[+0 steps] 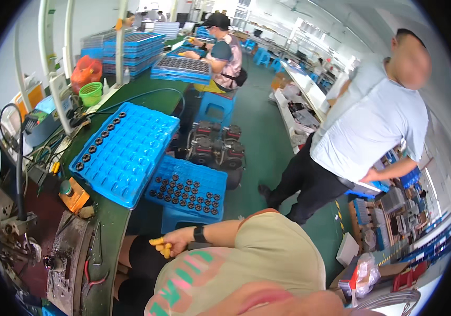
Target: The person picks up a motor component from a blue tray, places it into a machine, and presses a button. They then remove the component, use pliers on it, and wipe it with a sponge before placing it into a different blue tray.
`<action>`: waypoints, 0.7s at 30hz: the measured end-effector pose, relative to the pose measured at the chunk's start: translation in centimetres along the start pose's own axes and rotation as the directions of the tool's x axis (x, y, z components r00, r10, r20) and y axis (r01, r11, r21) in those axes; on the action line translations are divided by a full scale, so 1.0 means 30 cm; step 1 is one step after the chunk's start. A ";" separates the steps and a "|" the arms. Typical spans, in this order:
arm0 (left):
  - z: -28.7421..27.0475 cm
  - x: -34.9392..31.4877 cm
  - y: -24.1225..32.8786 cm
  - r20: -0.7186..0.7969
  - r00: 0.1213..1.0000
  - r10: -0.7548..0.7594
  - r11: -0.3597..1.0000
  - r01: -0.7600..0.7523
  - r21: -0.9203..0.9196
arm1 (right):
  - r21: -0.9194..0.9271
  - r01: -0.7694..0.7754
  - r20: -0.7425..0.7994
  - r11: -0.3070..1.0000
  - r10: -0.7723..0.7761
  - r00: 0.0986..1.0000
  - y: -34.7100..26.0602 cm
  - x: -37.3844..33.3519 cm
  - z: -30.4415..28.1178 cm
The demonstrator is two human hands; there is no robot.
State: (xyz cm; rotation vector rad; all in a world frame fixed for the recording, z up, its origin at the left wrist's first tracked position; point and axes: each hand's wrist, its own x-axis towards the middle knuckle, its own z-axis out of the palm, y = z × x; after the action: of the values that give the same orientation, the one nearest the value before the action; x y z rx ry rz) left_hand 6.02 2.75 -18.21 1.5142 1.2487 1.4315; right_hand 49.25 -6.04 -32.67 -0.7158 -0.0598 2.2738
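Presently, the right hand [172,244], with yellow finger cots [156,241] on its fingertips, hangs low beside the wearer's black shorts [145,257]; its fingers are partly curled, and whether they enclose anything cannot be told from here. The left hand is out of view. The nearest workpieces are small, round black parts [175,200], seated in rows in the lower blue tray [204,176], near the right hand and apparently supported by a blue stool [175,220]. Each part should prove light, rigid and possibly slick; take hold around the outer rim with the fingertips and lift straight up. The tray is probably thin moulded plastic, liable to flex when loaded: support two opposite rims and keep it level. Observe the edges: the upper blue tray [136,142] appears to project past the green workbench [111,237], beside the lower tray, while a black compressor-like unit [203,147] stands close to the far rim. Room for movement lies rightward, over the green floor [257,158], bordered by a standing person [365,118].
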 end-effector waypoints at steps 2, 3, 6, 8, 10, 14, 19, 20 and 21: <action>0.016 0.023 0.009 0.037 0.999 0.024 1.000 -0.023 -0.017 | 0.216 -0.066 0.080 0.974 0.049 0.996 0.004 0.000 -0.014; 0.017 0.031 0.011 0.052 0.998 0.033 0.999 -0.032 -0.023 | 0.012 -0.062 -0.039 0.998 0.063 0.997 0.000 -0.015 0.044; 0.024 0.045 0.011 0.075 0.996 0.054 0.998 -0.050 -0.044 | -0.268 -0.077 -0.169 0.960 0.032 0.985 0.005 0.002 0.072; 0.038 0.039 0.008 0.069 0.996 0.061 0.996 -0.057 -0.061 | -0.258 -0.093 -0.221 0.962 0.034 0.975 0.005 -0.010 0.123; 0.042 0.049 0.011 0.067 0.995 0.078 0.995 -0.073 -0.074 | -0.272 -0.071 -0.236 0.960 0.005 0.972 0.018 -0.002 0.099; 0.041 0.068 0.024 0.070 0.992 0.101 0.992 -0.095 -0.083 | -0.278 -0.045 -0.266 0.960 -0.032 0.964 0.026 0.007 0.076; 0.031 0.078 0.039 0.079 0.991 0.106 0.992 -0.100 -0.079 | -0.285 -0.050 -0.302 0.957 -0.040 0.953 0.029 -0.007 0.116; 0.029 0.076 0.042 0.077 0.992 0.104 0.992 -0.098 -0.077 | -0.286 -0.053 -0.303 0.957 -0.038 0.952 0.030 -0.003 0.110; 0.033 0.079 0.046 0.078 0.991 0.105 0.992 -0.099 -0.077 | -0.290 -0.047 -0.289 0.956 -0.041 0.957 0.028 0.004 0.098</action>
State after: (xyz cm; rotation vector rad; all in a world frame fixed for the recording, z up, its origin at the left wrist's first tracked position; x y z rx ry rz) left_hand 7.04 4.73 -16.31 1.5907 1.0724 1.4485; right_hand 47.14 -6.10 -30.47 -1.2032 -0.2610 2.1596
